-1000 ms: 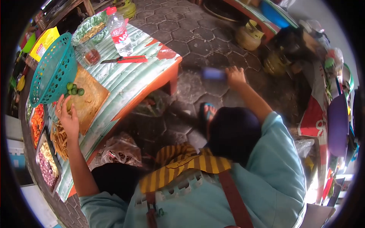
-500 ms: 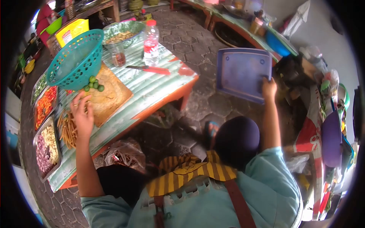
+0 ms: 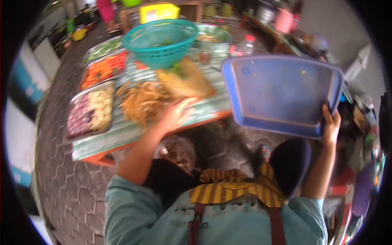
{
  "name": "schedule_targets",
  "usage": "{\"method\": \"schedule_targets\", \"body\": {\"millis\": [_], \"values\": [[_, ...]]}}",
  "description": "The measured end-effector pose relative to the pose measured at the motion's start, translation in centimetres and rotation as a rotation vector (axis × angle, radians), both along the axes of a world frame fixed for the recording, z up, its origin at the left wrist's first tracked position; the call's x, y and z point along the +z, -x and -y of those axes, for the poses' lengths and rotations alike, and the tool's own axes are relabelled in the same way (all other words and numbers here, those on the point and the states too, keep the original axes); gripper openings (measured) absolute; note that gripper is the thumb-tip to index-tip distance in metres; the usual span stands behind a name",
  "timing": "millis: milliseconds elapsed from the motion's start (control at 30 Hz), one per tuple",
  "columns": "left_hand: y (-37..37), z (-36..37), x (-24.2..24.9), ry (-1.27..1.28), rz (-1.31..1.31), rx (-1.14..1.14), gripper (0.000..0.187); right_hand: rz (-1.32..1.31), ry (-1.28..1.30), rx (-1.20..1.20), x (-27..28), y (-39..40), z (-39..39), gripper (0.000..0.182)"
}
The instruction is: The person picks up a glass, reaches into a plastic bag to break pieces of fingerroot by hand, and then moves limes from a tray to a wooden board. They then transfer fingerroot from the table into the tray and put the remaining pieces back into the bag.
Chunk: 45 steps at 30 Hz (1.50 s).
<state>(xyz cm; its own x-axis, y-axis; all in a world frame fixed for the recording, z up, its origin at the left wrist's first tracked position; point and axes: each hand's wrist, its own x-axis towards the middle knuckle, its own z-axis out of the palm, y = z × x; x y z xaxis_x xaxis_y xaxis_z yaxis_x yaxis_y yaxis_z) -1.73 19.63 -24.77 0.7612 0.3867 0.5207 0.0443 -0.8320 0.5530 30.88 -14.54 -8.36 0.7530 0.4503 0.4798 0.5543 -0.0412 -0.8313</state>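
Note:
My right hand [image 3: 332, 124] grips the lower right edge of a blue rectangular tray [image 3: 281, 96], tilted up in the air to the right of the table; a few small bits stick to its inside. With fingers apart and holding nothing, my left hand [image 3: 177, 115] is over the table's near edge, beside a heap of brown finger-like roots [image 3: 143, 100] and the wooden cutting board [image 3: 196, 81]. Green limes [image 3: 177, 69], blurred, lie on the board, next to a teal perforated basket [image 3: 161, 45].
Metal trays of chopped onion and garlic [image 3: 90, 110], orange-red pieces [image 3: 104, 69] and greens [image 3: 104, 50] line the table's left side. Behind the board are a glass [image 3: 204, 56], a patterned bowl [image 3: 214, 36] and a bottle [image 3: 246, 45]. A plastic bag [image 3: 175, 153] sits below.
The blue tray has come nearer and looks larger. My left hand has moved right, away from the roots, to the table's near edge. The whole view has turned left.

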Motion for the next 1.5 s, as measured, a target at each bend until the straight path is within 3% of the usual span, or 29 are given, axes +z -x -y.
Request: {"method": "schedule_targets", "body": {"millis": [67, 200, 233, 267, 333, 367, 400, 467, 533, 567, 600, 633, 667, 700, 733, 800, 867, 933, 967, 1000, 1067, 1167, 1200, 1267, 1333, 1400, 1500], "values": [[1.4, 0.2, -0.8, 0.115, 0.008, -0.092, 0.051, 0.022, 0.054, 0.098, 0.0, 0.9, -1.2, 0.024], [4.2, -0.6, -2.9, -0.064, -0.111, -0.008, 0.067, 0.232, 0.268, 0.161, 3.4, 6.4, -7.0, 0.027], [4.6, -0.8, -3.2, 0.040, -0.060, -0.073, 0.072, 0.277, 0.319, 0.215, 4.2, 7.2, -8.4, 0.027], [4.8, -0.8, -3.0, 0.038, -0.060, -0.053, 0.072, 0.320, 0.373, 0.269, 4.9, 8.1, -9.9, 0.027], [5.3, -0.9, -2.5, -0.229, 0.343, 0.028, 0.057, 0.279, 0.207, 0.449, 4.8, 10.6, -13.0, 0.025], [5.6, -1.2, -3.4, -0.066, 0.358, 0.052, 0.047, 0.361, 0.237, 0.471, 4.9, 11.3, -14.1, 0.025], [6.0, -1.4, -4.0, -0.084, 0.366, 0.075, 0.047, 0.446, 0.260, 0.491, 5.3, 11.9, -15.2, 0.026], [7.1, -2.3, -4.8, 0.121, 0.652, 0.214, 0.038, 0.450, 0.215, 0.557, 6.1, 13.6, -16.8, 0.025], [12.4, -3.7, -6.5, 0.335, 0.149, 0.554, 0.043, 0.441, 0.092, 0.643, 5.4, 14.2, -18.8, 0.026], [14.4, -3.8, -7.9, -0.191, 0.112, 0.972, 0.045, 0.407, 0.100, 0.700, 4.8, 14.5, -19.7, 0.028], [19.1, -6.4, -11.1, -0.539, 0.171, 1.176, 0.040, 0.370, 0.108, 0.754, 4.1, 15.0, -20.5, 0.030], [18.6, -2.3, -6.5, 0.099, 0.875, 1.014, 0.038, 0.397, 0.131, 0.914, 3.5, 15.5, -21.5, 0.037], [20.4, 0.0, -3.3, 0.008, 0.903, 1.012, 0.045, 0.427, 0.168, 1.077, 2.9, 16.1, -22.3, 0.044], [21.1, 4.2, -0.2, 0.322, 1.105, 1.050, 0.046, 0.672, 0.174, 1.118, 2.4, 16.7, -23.0, 0.054], [23.5, 6.2, 0.3, 0.229, 1.087, 0.968, 0.048, 0.912, 0.183, 1.149, 1.6, 17.3, -23.6, 0.065], [28.3, 10.2, 0.2, 0.200, 1.057, 1.073, 0.053, 0.797, 0.252, 1.439, -0.5, 18.0, -24.6, 0.079], [30.8, 13.9, 1.4, 0.186, 1.239, 1.283, 0.056, 0.677, 0.202, 1.563, -3.2, 17.5, -25.3, 0.075], [36.0, 18.9, 1.2, 0.224, 0.954, 1.682, 0.059, 0.640, 0.233, 1.584, -6.4, 16.7, -25.9, 0.069], [36.7, 20.0, 1.5, 0.114, 0.983, 1.763, 0.052, 0.550, 0.252, 1.596, -6.1, 16.4, -25.8, 0.057], [37.0, 21.1, 1.5, 0.004, 1.005, 1.841, 0.046, 0.527, 0.265, 1.616, -6.7, 16.0, -26.2, 0.057], [37.4, 23.9, 1.5, 0.106, 1.040, 1.841, 0.047, 0.488, 0.259, 1.649, -8.0, 15.1, -27.5, 0.048], [37.0, 26.6, 1.4, 0.607, 1.151, 1.637, 0.057, 0.432, 0.275, 1.592, -8.4, 15.2, -28.2, 0.041], [36.1, 26.8, 1.8, 0.601, 1.161, 1.636, 0.057, 0.398, 0.254, 1.583, -8.4, 15.3, -28.5, 0.040], [33.8, 26.7, 2.9, 0.688, 1.278, 1.422, 0.059, 0.402, 0.287, 1.562, -8.2, 16.1, -28.5, 0.036], [33.0, 27.7, 3.9, 0.720, 1.271, 1.421, 0.060, 0.364, 0.367, 1.537, -8.7, 17.2, -28.8, 0.032], [33.9, 29.5, 3.8, 0.862, 1.072, 1.360, 0.071, 0.361, 0.384, 1.536, -8.9, 18.3, -29.1, 0.030], [33.0, 29.7, 3.2, 0.887, 1.108, 1.288, 0.071, 0.368, 0.342, 1.525, -10.9, 19.9, -31.1, 0.029]]}}
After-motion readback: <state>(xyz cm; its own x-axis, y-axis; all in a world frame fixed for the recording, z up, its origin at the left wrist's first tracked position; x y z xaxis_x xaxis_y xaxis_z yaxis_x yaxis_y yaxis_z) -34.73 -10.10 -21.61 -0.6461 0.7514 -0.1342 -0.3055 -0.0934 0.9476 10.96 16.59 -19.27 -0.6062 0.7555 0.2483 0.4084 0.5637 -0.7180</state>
